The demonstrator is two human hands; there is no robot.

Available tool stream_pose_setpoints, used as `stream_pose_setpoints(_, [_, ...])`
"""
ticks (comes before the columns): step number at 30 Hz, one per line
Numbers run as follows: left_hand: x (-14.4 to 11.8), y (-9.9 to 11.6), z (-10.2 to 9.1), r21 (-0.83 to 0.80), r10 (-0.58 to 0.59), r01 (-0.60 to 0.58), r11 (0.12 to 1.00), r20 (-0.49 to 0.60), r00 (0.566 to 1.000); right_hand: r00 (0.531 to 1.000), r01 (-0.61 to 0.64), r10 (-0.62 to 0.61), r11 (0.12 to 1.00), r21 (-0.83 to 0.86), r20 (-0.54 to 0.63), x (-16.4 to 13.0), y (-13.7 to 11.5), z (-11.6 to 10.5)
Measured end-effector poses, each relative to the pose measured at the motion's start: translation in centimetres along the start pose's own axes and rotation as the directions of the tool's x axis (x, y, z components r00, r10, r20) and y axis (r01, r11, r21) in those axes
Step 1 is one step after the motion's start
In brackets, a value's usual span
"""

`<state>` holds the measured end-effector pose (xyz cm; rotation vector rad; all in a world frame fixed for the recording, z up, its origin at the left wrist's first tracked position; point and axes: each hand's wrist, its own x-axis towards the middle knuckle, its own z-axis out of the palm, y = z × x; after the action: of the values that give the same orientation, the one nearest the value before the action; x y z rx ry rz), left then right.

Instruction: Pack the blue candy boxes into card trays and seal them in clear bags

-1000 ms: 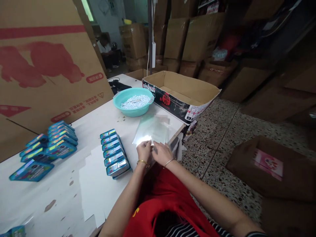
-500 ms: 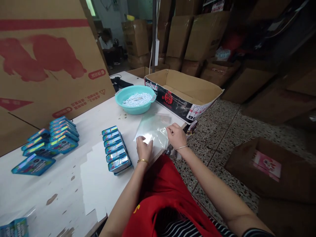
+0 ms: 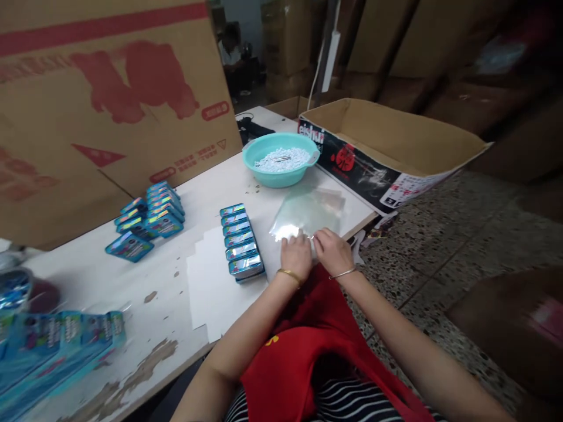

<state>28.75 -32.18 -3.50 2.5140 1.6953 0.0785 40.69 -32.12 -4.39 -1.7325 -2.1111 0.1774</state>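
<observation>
Clear plastic bags lie flat in a thin pile on the white table by its front edge. My left hand is at their near side, its fingers bent and closed on the plastic. Close beside it, my right hand pinches the near edge of a bag between thumb and fingers. To the left of my hands stands a row of several blue printed packs. Beyond the bags sits a turquoise basin holding many small pale pieces and a thin metal-looking item.
An open carton stands at the table's right edge. More blue packs are grouped at the left, with bagged ones at the lower left. A large cardboard box rises behind them. A person is in the background.
My view has turned left, so everything sits further right in the picture. My hands have come together at the near edge of the bags; before, they were apart.
</observation>
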Motion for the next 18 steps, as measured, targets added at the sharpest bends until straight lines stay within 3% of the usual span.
stream_pose_setpoints(3, [0.5,0.7,-0.6,0.068,0.064,-0.073,0.995,0.128,0.990,0.998,0.051,-0.049,0.998,0.047,-0.041,-0.4,0.1,0.4])
stream_pose_setpoints(7, [1.3,1.2,-1.1,0.055,0.035,-0.061,0.997,0.380,0.924,0.972,0.135,-0.125,0.990,0.036,-0.199,0.1,0.3,-0.6])
stream_pose_setpoints(10, [0.8,0.5,-3.1,0.005,0.120,-0.137,0.991,0.446,0.887,0.936,0.149,-0.141,0.989,0.001,-0.322,1.2,0.2,-1.8])
stream_pose_setpoints(12, [-0.6,-1.0,-5.7,-0.185,0.306,-0.255,0.949,0.357,0.883,0.935,0.146,-0.137,0.989,0.003,-0.327,2.0,-0.2,-2.1])
stream_pose_setpoints(13, [-1.6,-2.2,-7.0,-0.320,0.381,-0.303,0.897,0.216,0.899,0.945,0.135,-0.126,0.991,0.009,-0.301,2.3,-0.5,-2.1])
stream_pose_setpoints(14, [-2.7,-3.8,-8.3,-0.483,0.378,-0.335,0.809,-0.008,0.926,0.960,0.116,-0.108,0.993,0.013,-0.256,2.6,-0.9,-1.9])
stream_pose_setpoints(15, [-3.8,-5.7,-9.4,-0.625,0.219,-0.313,0.715,-0.224,0.949,0.977,0.089,-0.086,0.996,0.011,-0.194,2.8,-1.4,-1.6])
stream_pose_setpoints(16, [-4.8,-7.8,-10.1,-0.716,-0.046,-0.266,0.645,-0.385,0.922,0.991,0.063,-0.062,0.998,0.002,-0.119,3.0,-2.1,-1.2])
stream_pose_setpoints(17, [-5.7,-10.1,-10.3,-0.783,-0.323,-0.218,0.582,-0.469,0.822,0.998,0.041,-0.041,0.999,-0.005,-0.039,3.2,-2.9,-0.7])
stream_pose_setpoints(18, [-6.3,-12.4,-10.0,-0.842,-0.570,-0.146,0.519,-0.469,0.675,0.999,0.029,-0.029,1.000,-0.008,0.041,3.3,-3.8,-0.1])
